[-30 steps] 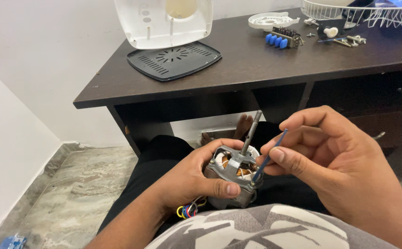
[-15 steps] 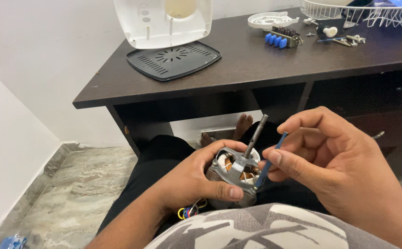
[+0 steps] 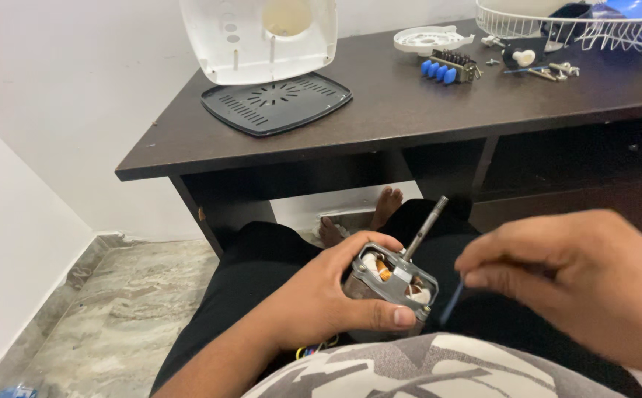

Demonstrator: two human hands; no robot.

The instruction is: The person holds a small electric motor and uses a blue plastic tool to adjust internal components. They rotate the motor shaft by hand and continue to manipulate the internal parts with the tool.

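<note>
My left hand (image 3: pixel 328 298) grips a small electric motor (image 3: pixel 391 278) over my lap, thumb across its near edge. The motor has a metal frame, copper windings and a steel shaft (image 3: pixel 426 227) pointing up and away. Coloured wires (image 3: pixel 313 349) hang below it by my left wrist. My right hand (image 3: pixel 579 284) pinches a thin blue wire (image 3: pixel 451 302), whose lower end hangs just right of the motor. My right hand sits to the right of the motor, apart from it.
A dark wooden desk (image 3: pixel 409 110) stands ahead. On it lie a white plastic housing (image 3: pixel 258 37), a black vented plate (image 3: pixel 277 102), a white round part (image 3: pixel 430 38), a blue-buttoned switch block (image 3: pixel 448 68), small hardware and a white wire grille (image 3: pixel 579 29). Marble floor at left.
My right hand has pulled away to the right of the motor, drawing the blue wire out. The motor's shaft now stands uncovered. My left hand holds the motor in about the same place.
</note>
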